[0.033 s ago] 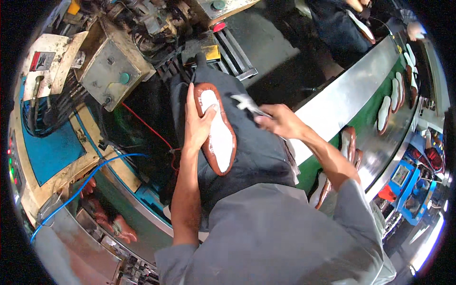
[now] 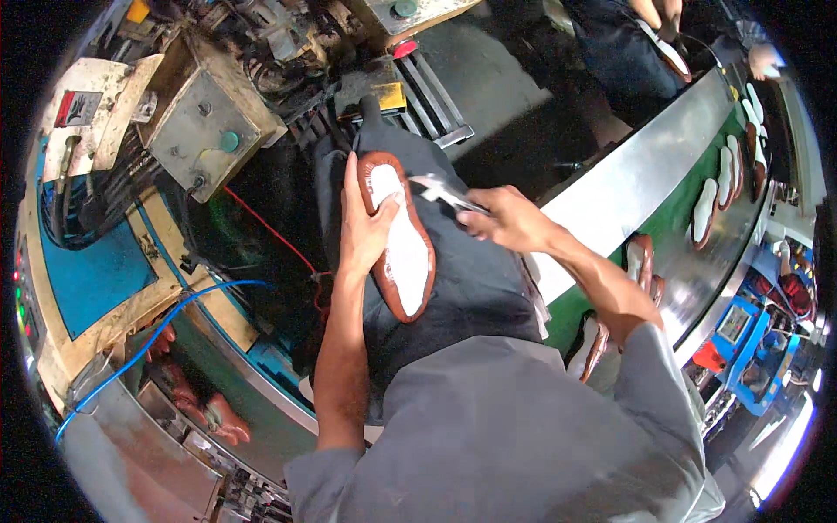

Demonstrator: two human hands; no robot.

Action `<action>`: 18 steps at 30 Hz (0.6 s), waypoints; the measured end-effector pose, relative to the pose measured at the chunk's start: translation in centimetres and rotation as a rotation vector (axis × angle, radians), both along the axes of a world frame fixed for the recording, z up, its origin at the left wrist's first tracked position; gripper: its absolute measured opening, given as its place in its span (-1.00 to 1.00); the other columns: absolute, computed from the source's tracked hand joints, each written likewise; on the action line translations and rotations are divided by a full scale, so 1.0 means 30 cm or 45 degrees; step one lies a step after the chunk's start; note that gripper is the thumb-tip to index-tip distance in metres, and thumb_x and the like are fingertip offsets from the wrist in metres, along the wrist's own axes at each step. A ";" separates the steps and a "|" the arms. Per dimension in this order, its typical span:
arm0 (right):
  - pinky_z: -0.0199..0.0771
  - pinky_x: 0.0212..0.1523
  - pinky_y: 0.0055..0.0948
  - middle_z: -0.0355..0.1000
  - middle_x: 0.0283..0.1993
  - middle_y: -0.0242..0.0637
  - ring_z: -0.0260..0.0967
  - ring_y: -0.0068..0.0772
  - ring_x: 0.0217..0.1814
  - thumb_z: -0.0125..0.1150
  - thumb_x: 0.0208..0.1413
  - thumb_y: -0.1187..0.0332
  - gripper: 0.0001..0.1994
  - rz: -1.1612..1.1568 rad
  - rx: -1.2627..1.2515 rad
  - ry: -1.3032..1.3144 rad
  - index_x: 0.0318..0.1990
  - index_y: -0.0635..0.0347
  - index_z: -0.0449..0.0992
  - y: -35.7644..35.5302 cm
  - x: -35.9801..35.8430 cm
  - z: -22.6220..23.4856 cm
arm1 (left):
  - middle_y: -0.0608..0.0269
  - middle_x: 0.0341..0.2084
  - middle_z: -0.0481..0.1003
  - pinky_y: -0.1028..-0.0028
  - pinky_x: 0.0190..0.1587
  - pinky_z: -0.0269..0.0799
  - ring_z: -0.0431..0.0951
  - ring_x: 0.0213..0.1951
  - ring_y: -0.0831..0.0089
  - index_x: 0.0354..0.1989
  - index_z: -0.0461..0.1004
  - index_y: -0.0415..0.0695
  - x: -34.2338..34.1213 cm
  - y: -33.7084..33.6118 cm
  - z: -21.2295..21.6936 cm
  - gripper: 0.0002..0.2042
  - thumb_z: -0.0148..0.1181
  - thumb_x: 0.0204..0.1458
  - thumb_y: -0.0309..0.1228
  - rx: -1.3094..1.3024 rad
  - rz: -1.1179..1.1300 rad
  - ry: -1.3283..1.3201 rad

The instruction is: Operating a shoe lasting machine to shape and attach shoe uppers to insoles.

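A brown shoe upper on a last, its white insole side facing up [image 2: 403, 244], rests on my lap against a dark apron [image 2: 471, 288]. My left hand [image 2: 364, 228] lies along the shoe's left edge and holds it, thumb on the white insole. My right hand [image 2: 506, 218] grips metal pliers [image 2: 445, 193], whose jaws reach the shoe's upper right edge near the toe.
A grey metal machine box [image 2: 205, 118] with a green button stands at upper left, with a blue hose [image 2: 174, 314] below it. A conveyor [image 2: 689, 218] at right carries several shoes on lasts. Another person's hands [image 2: 658, 13] work at the top.
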State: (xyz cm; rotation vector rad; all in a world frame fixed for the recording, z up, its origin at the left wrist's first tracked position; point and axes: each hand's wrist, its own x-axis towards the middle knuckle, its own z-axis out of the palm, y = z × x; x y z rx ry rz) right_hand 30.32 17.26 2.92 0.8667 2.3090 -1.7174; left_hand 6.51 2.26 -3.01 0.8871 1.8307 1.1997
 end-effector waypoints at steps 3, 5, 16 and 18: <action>0.59 -0.26 -0.10 0.55 -0.42 -0.09 0.63 -0.20 -0.32 0.17 0.49 0.22 -0.68 0.190 0.074 -0.037 -0.16 0.40 0.53 0.043 -0.154 0.060 | -0.28 0.54 0.12 0.12 0.55 0.16 0.19 0.55 -0.05 0.68 -0.13 -0.13 -0.003 -0.015 -0.012 -0.01 0.43 0.17 -0.48 0.027 -0.032 0.120; 0.58 -0.24 -0.04 0.54 -0.43 -0.04 0.63 -0.08 -0.31 0.16 0.48 0.24 -0.69 0.271 0.080 -0.104 -0.17 0.40 0.52 0.058 -0.211 0.067 | -0.33 0.51 0.15 0.08 0.54 0.17 0.20 0.53 -0.13 0.68 -0.14 -0.13 -0.008 -0.022 -0.012 0.02 0.45 0.14 -0.45 0.027 -0.012 0.084; 0.49 -0.32 -0.06 0.49 -0.48 0.03 0.53 0.04 -0.42 0.23 0.48 0.13 -0.59 0.044 0.201 0.036 -0.27 0.38 0.53 -0.013 -0.201 -0.074 | -0.28 0.48 0.22 0.11 0.52 0.18 0.27 0.48 -0.09 0.67 -0.06 -0.13 -0.023 -0.012 -0.002 -0.07 0.41 0.22 -0.36 -0.046 0.017 -0.014; 0.51 -0.31 -0.03 0.51 -0.46 0.04 0.56 0.10 -0.39 0.23 0.47 0.13 -0.60 0.020 0.285 0.014 -0.27 0.37 0.53 -0.006 -0.197 -0.061 | -0.13 0.56 0.17 0.21 0.55 0.14 0.23 0.54 0.08 0.67 -0.06 -0.15 -0.026 -0.013 -0.002 -0.12 0.37 0.28 -0.34 -0.085 -0.047 -0.006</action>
